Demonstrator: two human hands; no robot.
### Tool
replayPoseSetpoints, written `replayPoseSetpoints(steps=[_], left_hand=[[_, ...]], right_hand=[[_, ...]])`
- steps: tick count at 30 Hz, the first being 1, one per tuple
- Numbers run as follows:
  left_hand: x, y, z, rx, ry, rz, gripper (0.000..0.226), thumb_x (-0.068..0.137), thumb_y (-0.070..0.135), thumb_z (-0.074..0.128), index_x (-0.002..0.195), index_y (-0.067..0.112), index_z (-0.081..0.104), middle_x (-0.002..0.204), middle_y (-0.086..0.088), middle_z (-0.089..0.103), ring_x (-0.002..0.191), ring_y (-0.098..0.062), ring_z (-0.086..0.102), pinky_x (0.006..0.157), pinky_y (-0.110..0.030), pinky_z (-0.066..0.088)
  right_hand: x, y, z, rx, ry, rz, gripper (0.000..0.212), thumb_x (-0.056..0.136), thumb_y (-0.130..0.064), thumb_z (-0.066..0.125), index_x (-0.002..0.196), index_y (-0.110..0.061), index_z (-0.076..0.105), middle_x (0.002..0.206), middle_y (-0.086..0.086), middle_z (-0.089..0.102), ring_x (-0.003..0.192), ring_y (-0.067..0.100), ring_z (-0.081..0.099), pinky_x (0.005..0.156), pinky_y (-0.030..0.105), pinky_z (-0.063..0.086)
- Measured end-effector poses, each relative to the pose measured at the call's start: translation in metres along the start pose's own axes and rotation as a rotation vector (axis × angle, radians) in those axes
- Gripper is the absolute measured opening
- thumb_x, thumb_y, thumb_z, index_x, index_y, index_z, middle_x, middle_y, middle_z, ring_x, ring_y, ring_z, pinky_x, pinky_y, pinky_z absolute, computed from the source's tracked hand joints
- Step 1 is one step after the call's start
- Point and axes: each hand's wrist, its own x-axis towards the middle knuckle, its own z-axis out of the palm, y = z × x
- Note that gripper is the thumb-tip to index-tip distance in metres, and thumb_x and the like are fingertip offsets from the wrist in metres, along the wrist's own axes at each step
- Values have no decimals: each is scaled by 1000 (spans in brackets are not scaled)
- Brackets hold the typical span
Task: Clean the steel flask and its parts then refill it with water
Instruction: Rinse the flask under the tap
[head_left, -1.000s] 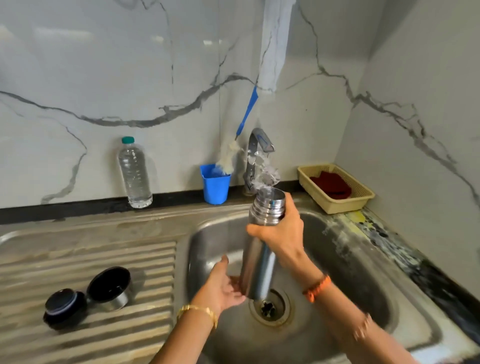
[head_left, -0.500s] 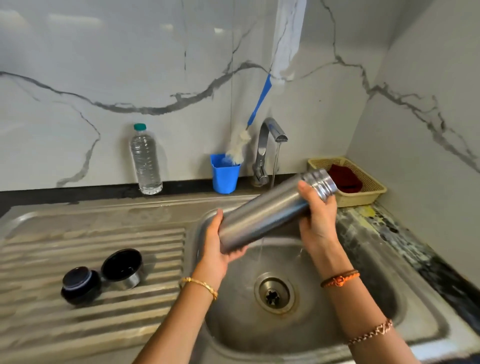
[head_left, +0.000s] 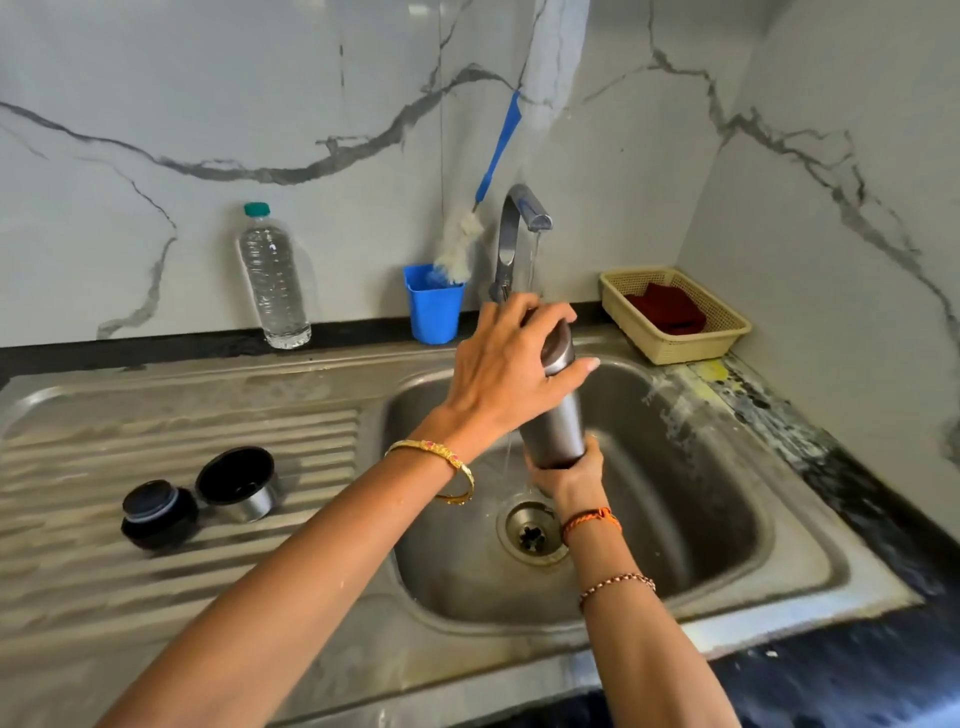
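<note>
While the steel flask (head_left: 555, 410) stands upright over the sink (head_left: 675, 467) beneath the running tap (head_left: 519, 228), the left hand (head_left: 511, 374) caps its mouth, fingers curled over, and the right hand (head_left: 566, 475) grips its base.

Our arms are bare to beyond the frame's edge, with no sleeves showing. Just behind our left hand (head_left: 506, 374), at the wrist, we wear a thin gold bangle (head_left: 436, 457) with small pink and red markings along its band. Just behind our right hand (head_left: 566, 475), at the wrist, sits a braided orange thread band (head_left: 592, 521); farther back along that forearm we wear a slim beaded chain bracelet (head_left: 615, 584) in copper tones.
</note>
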Motion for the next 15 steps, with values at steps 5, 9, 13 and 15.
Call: replayPoseSetpoints(steps=[5,9,13,15], left_hand=[[-3,-5,8,-89,64,-56,52,74,58,56,112,22,61,109,-3,56,94,-21,48,58,-17,29],[-9,-26,17,-388,287,-402,43,75,53,60,107,27,57,99,8,56,88,-7,49,68,-12,37],[-12,-54,30,-630,351,-868,34,85,38,63,109,19,49,91,10,52,88,-11,52,67,-7,39],[-13,-74,42,-811,311,-1212,43,86,43,61,117,16,47,108,-1,50,101,-21,50,81,-31,49]], right_hand=[[1,-13,0,-44,11,20,47,83,-34,58,120,-7,47,131,15,46,119,33,46,98,44,44],[-2,-27,12,-59,-136,-7,54,80,-32,67,124,-9,46,127,17,50,117,37,48,99,51,41],[-11,-37,43,-255,-222,-82,47,79,-26,71,116,-12,46,124,17,45,120,42,43,97,60,38],[-9,-36,63,-444,-202,-148,43,77,-14,72,112,-9,48,123,16,46,112,39,47,86,57,47]])
